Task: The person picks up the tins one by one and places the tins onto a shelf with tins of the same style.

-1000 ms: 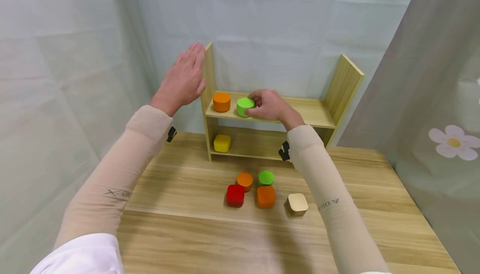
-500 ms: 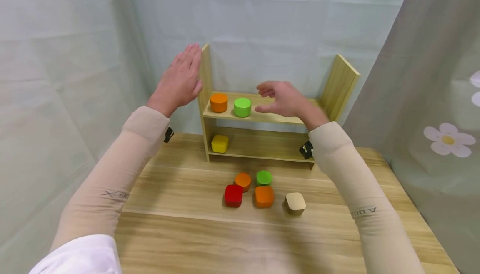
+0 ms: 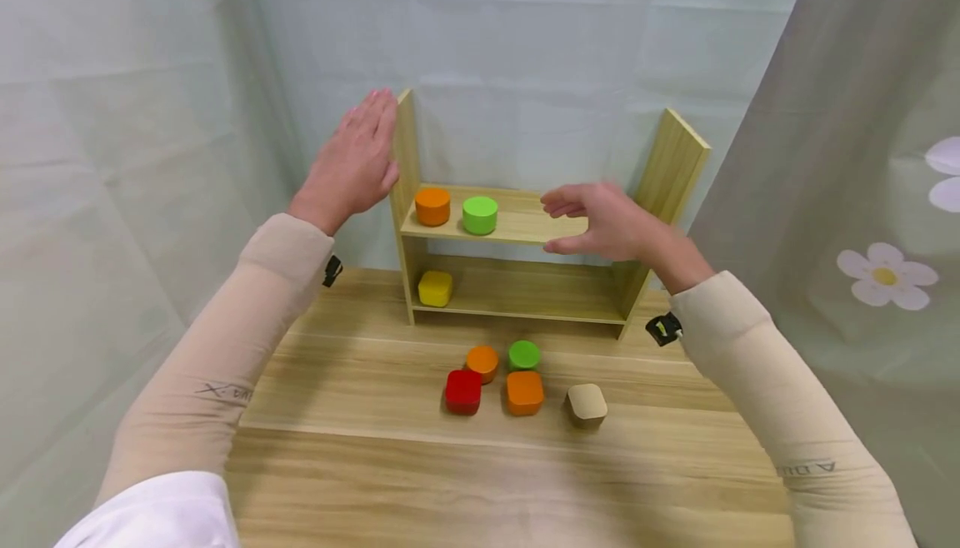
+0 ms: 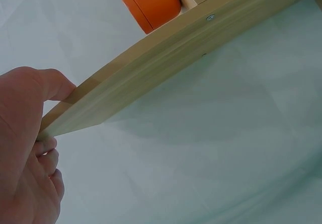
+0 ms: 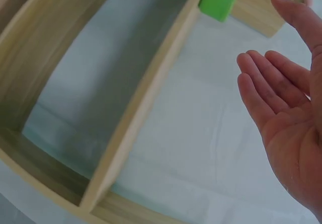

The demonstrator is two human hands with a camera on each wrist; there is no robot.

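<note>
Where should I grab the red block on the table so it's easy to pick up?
Pinch the red block from above, by its left and front sides. It lies flat, and an orange disc crowds its back corner while the orange block sits close on its right; the left and front look free. The right hand is open.

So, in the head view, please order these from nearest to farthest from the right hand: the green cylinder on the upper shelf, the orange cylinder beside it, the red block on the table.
From the right hand:
1. Green cylinder, upper shelf, just to the hand's left.
2. Orange cylinder, same shelf, further left by the side panel.
3. Red block, down on the table, front left of the group.
</note>
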